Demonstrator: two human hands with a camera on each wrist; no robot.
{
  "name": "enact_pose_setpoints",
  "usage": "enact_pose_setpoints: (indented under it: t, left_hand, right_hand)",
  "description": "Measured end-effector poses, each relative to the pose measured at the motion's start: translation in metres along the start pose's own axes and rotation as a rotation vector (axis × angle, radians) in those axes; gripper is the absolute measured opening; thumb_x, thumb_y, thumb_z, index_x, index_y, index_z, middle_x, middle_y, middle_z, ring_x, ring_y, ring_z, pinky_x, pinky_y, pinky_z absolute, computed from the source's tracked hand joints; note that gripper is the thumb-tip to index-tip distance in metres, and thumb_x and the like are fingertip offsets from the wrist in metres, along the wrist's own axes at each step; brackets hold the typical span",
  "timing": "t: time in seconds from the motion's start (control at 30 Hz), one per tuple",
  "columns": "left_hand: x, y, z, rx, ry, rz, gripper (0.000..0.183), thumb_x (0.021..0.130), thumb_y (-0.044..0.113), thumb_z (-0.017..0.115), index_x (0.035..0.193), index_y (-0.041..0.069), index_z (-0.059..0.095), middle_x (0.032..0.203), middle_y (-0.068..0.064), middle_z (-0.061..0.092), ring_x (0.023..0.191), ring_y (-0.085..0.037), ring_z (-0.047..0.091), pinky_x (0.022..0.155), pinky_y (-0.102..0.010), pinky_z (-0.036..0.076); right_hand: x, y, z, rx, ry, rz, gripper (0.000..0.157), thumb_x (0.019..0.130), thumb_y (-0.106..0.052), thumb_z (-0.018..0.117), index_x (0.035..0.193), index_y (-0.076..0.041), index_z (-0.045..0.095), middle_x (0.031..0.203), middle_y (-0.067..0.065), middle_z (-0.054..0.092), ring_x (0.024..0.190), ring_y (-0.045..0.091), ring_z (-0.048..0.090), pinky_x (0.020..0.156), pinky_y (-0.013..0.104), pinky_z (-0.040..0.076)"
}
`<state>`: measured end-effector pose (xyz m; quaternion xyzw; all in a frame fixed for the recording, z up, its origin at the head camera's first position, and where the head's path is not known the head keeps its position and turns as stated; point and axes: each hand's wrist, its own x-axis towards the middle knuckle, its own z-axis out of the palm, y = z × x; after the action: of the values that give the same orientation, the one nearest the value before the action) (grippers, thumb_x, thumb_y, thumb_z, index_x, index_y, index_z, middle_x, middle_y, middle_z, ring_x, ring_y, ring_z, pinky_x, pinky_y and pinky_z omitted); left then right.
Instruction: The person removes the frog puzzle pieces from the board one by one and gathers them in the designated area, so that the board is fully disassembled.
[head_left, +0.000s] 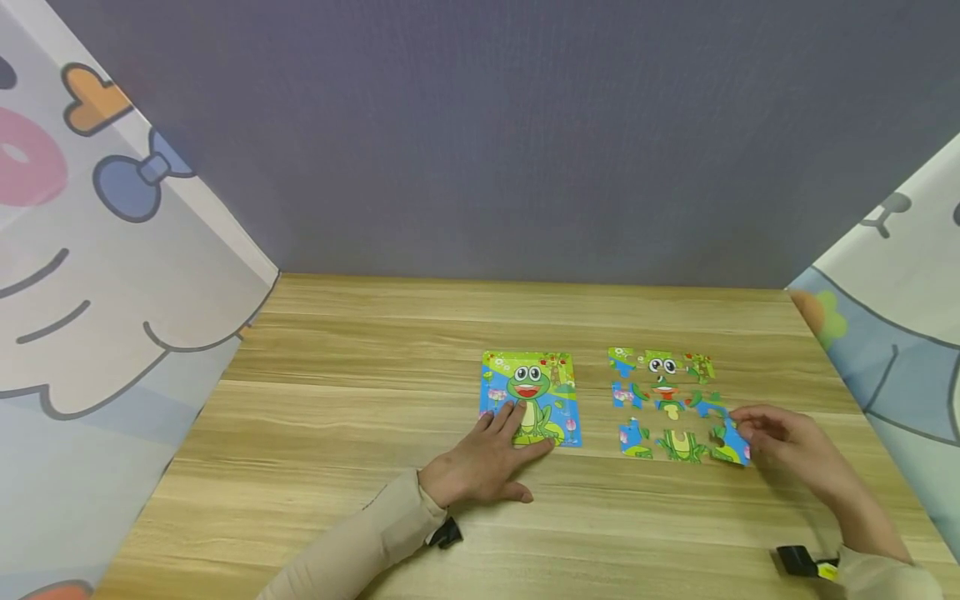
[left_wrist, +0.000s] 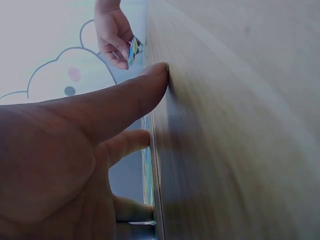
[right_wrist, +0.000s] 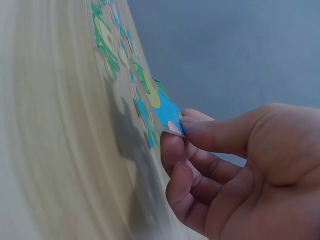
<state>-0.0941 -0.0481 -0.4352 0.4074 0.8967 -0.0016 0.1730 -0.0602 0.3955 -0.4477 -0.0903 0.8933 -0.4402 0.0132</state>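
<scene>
A frog picture board [head_left: 498, 379] lies flat on the table, left of a group of loose jigsaw pieces. The fingertips of my left hand [head_left: 483, 458] rest on its lower part, fingers spread and fairly straight. My right hand [head_left: 795, 446] pinches a blue and green jigsaw piece [head_left: 737, 442] between thumb and fingers, raised above the table at the group's lower right. The right wrist view shows this jigsaw piece [right_wrist: 167, 110] tilted, its shadow on the wood. Nearest to it lie the frog-leg piece [head_left: 681, 446] and a blue-green piece [head_left: 708, 406].
The other pieces stand in loose rows with gaps: the eyes piece [head_left: 662, 365], the mouth piece [head_left: 667, 397] and a lower left piece [head_left: 634, 439] among them. A grey panel [head_left: 525, 167] rises behind the wooden table [head_left: 360, 383]. Cartoon-printed sheets flank both sides.
</scene>
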Motion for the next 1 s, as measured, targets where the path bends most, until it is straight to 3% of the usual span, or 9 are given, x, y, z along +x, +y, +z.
enact_pose_setpoints:
  t: [0.37, 0.7, 1.0]
  left_hand:
    - [0.0, 0.0, 0.001, 0.004, 0.001, 0.003, 0.073, 0.092, 0.061, 0.058, 0.156, 0.04, 0.031, 0.167, -0.021, 0.017, 0.156, -0.038, 0.02, 0.12, -0.053, 0.033]
    - [0.0, -0.001, 0.001, 0.011, 0.01, 0.01, 0.073, 0.092, 0.061, 0.058, 0.157, 0.04, 0.03, 0.166, -0.022, 0.016, 0.155, -0.038, 0.021, 0.12, -0.053, 0.034]
    - [0.0, -0.001, 0.001, 0.015, 0.018, 0.018, 0.074, 0.092, 0.061, 0.058, 0.157, 0.039, 0.03, 0.166, -0.023, 0.016, 0.155, -0.039, 0.021, 0.119, -0.053, 0.035]
  right_hand:
    - [-0.002, 0.009, 0.001, 0.037, -0.034, -0.052, 0.022, 0.092, 0.015, 0.056, 0.11, 0.008, 0.066, 0.096, -0.024, 0.068, 0.077, -0.003, 0.062, 0.061, 0.017, 0.049]
    - [0.002, 0.004, 0.009, -0.192, 0.029, -0.027, 0.017, 0.09, 0.012, 0.062, 0.104, 0.008, 0.069, 0.092, -0.031, 0.065, 0.077, -0.012, 0.058, 0.062, 0.013, 0.047]
    - [0.003, 0.0, 0.009, -0.252, 0.015, 0.028, 0.017, 0.093, 0.007, 0.061, 0.107, 0.004, 0.071, 0.088, -0.023, 0.067, 0.072, -0.009, 0.056, 0.059, 0.018, 0.046]
